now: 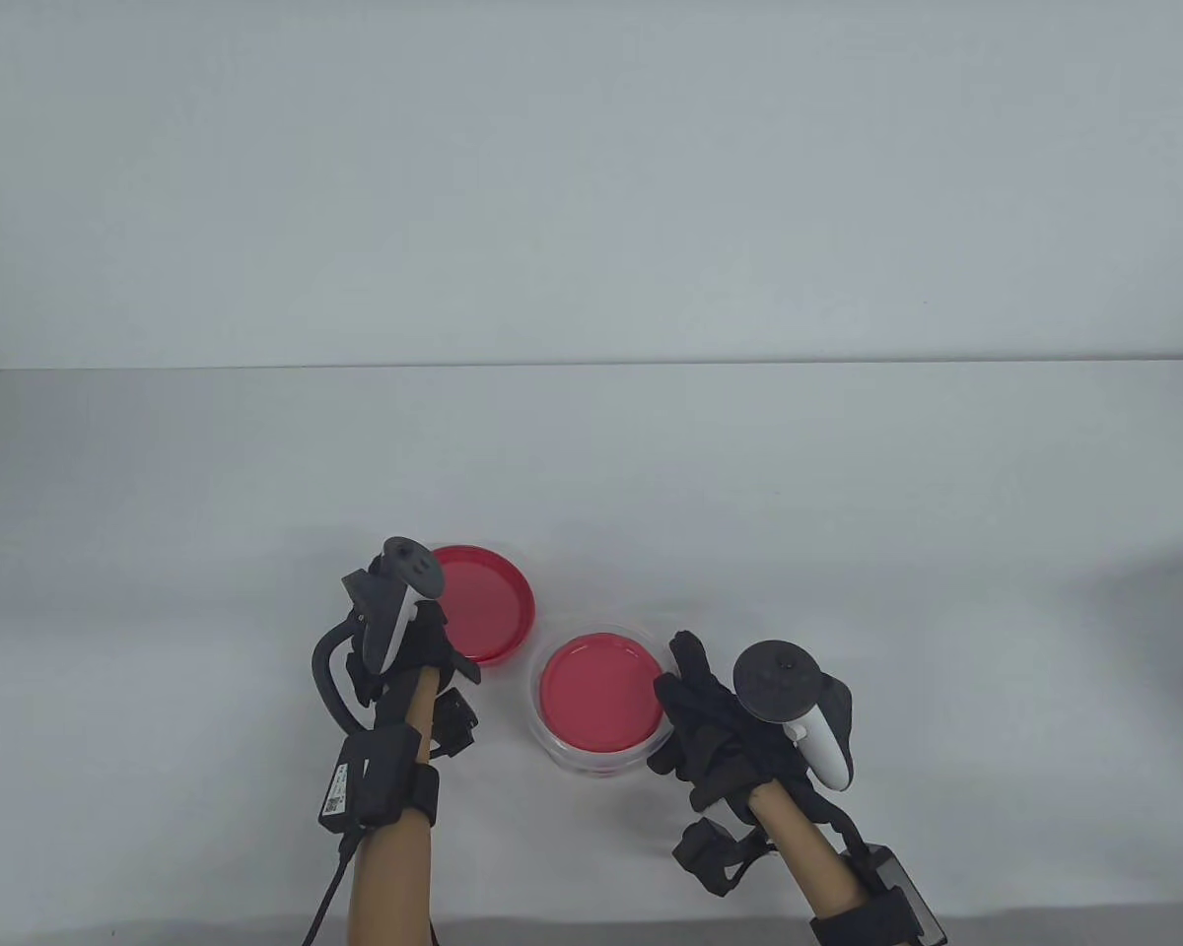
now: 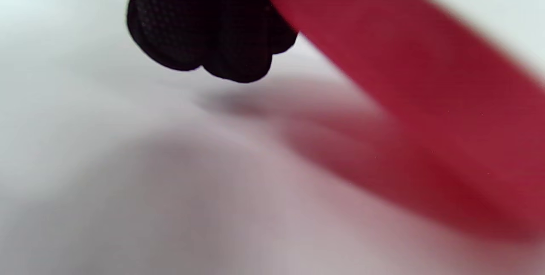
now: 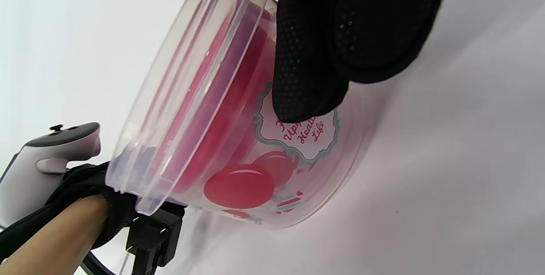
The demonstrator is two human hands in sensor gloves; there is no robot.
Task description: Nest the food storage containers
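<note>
Right hand point(image 1: 715, 734) is gripping the clear tub point(image 3: 238, 138) by its wall, near tabletop point(image 1: 848, 493) front; left hand point(image 1: 409, 650) is pinching the red lid point(image 1: 483, 601) just beside it. Probably light, thin, slick plastic w/ some flex, so hold at rims.

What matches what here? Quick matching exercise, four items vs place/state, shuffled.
Items:
1. red lid
2. clear container
3. left hand
4. right hand

Places/states:
A. fingers on the printed side wall of the tub
B. at the near-left edge of the loose lid
C. holds a red disc inside, sits right of the loose lid
D. lies open side up on the table, left and further back

Pairs: 1-D, 2-C, 3-B, 4-A
</note>
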